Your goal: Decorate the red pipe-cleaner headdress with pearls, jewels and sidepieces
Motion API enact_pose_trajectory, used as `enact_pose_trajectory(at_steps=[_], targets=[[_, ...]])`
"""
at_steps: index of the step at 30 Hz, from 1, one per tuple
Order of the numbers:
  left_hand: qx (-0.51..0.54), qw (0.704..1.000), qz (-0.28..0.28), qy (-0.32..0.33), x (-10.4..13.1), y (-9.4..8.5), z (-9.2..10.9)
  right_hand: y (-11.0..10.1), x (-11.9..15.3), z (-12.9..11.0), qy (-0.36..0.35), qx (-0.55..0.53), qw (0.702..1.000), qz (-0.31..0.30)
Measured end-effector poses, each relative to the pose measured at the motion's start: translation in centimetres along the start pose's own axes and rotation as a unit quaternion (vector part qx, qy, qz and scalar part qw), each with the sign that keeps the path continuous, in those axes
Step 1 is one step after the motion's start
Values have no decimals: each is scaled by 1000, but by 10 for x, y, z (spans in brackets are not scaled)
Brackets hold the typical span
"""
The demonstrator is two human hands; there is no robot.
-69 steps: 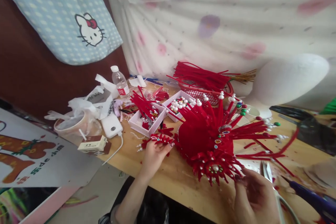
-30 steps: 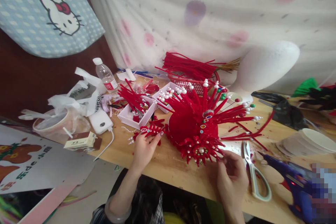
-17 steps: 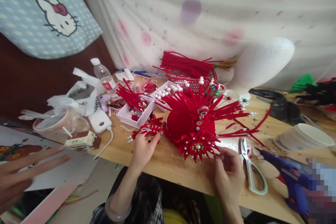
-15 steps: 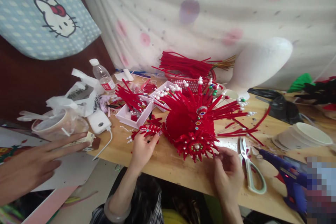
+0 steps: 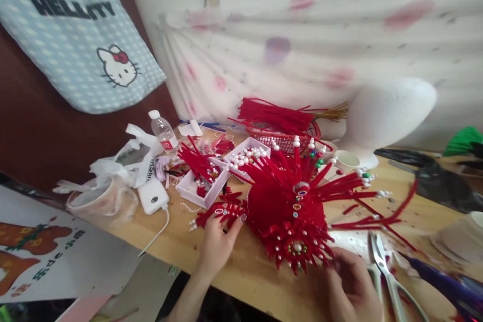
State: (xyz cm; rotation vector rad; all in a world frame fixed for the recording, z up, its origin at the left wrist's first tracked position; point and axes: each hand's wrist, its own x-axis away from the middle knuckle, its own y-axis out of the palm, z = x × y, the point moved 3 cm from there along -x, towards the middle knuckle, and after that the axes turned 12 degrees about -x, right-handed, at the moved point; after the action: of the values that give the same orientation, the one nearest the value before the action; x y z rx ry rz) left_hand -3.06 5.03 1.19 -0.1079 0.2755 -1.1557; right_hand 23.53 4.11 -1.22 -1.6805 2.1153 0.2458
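A red headdress [image 5: 266, 201] with many spokes tipped in white pearls and coloured beads stands on the table. At its front sits a red flower [image 5: 297, 247] with a green and pearl centre. My left hand [image 5: 221, 246] is closed on a small red beaded ornament [image 5: 222, 211], thumb and fingers around its near edge, just left of the headdress. My right hand [image 5: 352, 284] has its fingers curled at the flower's right edge, the fingertips touching a petal tip. Whether they grip it is partly hidden.
Scissors [image 5: 385, 266] and a blue glue gun [image 5: 445, 282] lie at right. Pink boxes [image 5: 202, 188] of parts, a red basket [image 5: 283, 136], a white foam head [image 5: 390, 115], a bottle [image 5: 164, 131] and a white charger [image 5: 153, 196] with a cable stand behind and left.
The camera view has tilted, so things sit lower and further right. Another person's hand at far left has gone out of view. Both my hands keep their places at the ornament and flower.
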Motion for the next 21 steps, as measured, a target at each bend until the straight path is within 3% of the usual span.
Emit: enact_pose_trajectory(at_steps=[6,11,16,21], targets=[[80,996,18,-40,-1,13,-3,-1,-3,9,-17,-12,1000,-22],[52,997,23,-44,0,16,-16,0,-2,5,-4,3,1000,-12],[50,998,22,-32,2,16,-27,1,-3,0,-38,4,999,-14],[6,999,44,-18,6,12,-29,2,-2,-1,-38,6,999,-4]])
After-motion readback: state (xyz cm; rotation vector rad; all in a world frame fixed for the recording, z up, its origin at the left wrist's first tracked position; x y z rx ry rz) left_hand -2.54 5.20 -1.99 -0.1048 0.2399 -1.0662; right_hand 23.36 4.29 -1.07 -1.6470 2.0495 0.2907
